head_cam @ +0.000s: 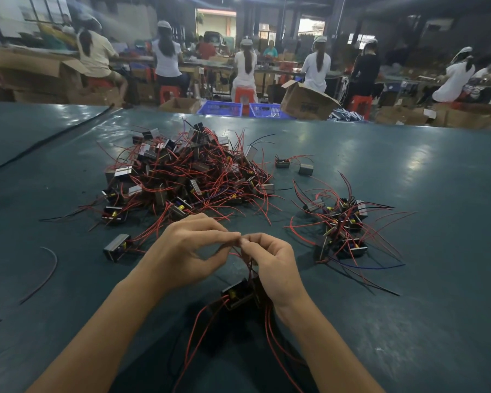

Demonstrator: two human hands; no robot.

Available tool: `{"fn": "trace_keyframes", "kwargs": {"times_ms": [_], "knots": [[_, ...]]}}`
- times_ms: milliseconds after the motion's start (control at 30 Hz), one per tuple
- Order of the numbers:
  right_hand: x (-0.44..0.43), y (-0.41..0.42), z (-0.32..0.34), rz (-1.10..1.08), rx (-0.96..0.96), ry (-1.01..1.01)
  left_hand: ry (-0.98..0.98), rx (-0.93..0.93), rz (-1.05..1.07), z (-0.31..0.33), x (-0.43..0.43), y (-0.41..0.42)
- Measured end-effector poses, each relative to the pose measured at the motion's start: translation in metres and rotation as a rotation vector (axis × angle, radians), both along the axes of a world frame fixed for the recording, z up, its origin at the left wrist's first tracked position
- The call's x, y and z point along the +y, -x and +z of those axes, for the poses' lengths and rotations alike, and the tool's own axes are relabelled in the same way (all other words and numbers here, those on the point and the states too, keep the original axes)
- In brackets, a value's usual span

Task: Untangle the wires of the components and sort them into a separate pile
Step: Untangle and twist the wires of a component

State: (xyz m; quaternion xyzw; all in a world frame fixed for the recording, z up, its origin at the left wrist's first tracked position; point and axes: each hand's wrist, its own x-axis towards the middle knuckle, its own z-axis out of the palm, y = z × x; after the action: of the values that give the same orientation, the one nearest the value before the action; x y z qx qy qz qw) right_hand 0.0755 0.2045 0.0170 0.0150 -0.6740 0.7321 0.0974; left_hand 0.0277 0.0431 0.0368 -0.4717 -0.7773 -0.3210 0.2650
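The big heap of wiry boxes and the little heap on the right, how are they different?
The big heap holds many more boxes than the little heap. The big heap is piled thick; the little heap lies looser. The big heap sits mid-table, the little heap to its right. Both are dark boxes with red wires on the green table.

Green table (408, 321) under large component pile (187, 174), small pile (343, 228), stray wire (44, 275)

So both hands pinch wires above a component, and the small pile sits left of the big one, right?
No: the head view shows the small pile right of the big pile. The left hand and right hand do pinch wires above a component.
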Motion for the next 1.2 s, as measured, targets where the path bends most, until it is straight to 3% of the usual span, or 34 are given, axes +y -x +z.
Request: {"fn": "trace_keyframes", "kwargs": {"times_ms": [267, 433, 567, 667, 867, 967, 1000, 1133, 1200], "knots": [[0.001, 0.000, 0.003, 0.000, -0.040, 0.040, 0.026, -0.012, -0.018, 0.004, -0.001, 0.000], [0.000, 0.000, 0.000, -0.019, -0.016, -0.016, 0.064, 0.130, 0.144, 0.003, 0.000, 0.001], [-0.002, 0.001, -0.005, -0.055, 0.053, -0.140, 0.082, 0.110, 0.249, 0.000, 0.001, 0.000], [-0.006, 0.000, -0.012, -0.146, 0.155, -0.337, -0.043, -0.144, 0.290, -0.003, 0.009, -0.004], [-0.007, -0.002, -0.020, -0.319, 0.289, -0.765, -0.412, -0.963, 0.318, -0.005, 0.029, -0.001], [-0.008, -0.001, -0.020, -0.372, 0.314, -0.792, -0.477, -1.173, 0.293, -0.005, 0.031, -0.001], [-0.008, -0.001, -0.020, -0.347, 0.296, -0.733, -0.419, -1.104, 0.295, -0.004, 0.029, -0.002], [-0.006, 0.002, -0.016, -0.214, 0.164, -0.403, -0.086, -0.419, 0.219, -0.003, 0.013, -0.002], [-0.006, 0.002, -0.014, -0.168, 0.116, -0.254, -0.024, -0.294, 0.156, -0.003, 0.006, -0.001]]}}
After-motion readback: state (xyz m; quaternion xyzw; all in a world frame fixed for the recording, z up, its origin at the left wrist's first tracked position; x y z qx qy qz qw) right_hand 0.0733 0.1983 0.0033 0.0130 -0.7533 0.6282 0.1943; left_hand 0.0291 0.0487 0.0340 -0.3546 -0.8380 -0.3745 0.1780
